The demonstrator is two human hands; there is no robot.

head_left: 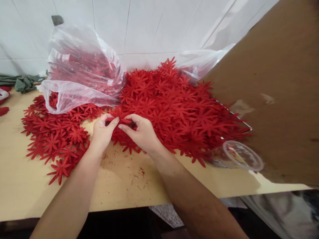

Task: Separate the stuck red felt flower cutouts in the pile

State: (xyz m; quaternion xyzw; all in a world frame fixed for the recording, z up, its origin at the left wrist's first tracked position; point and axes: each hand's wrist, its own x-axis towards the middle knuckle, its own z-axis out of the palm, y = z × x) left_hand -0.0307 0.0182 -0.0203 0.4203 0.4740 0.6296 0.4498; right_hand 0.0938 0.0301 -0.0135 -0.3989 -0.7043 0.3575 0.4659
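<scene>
Both hands meet near the middle of the view over the table, each pinching a side of one red petalled flower piece (120, 114). My left hand (104, 129) has thumb and forefinger closed on its left side; my right hand (139, 130) pinches its right side. Some fingertips are hidden behind the petals. Right behind and beside my right hand lies a large heap of red flower pieces (169, 106). A smaller, looser pile (56, 137) spreads to the left of my left hand.
A clear plastic bag (82, 69) of red pieces stands behind the left pile. A large brown cardboard box (279, 99) rises at the right, with a clear plastic cup (241, 155) lying before it. Green material (23, 83) lies far left. Red crumbs dot the table (124, 196).
</scene>
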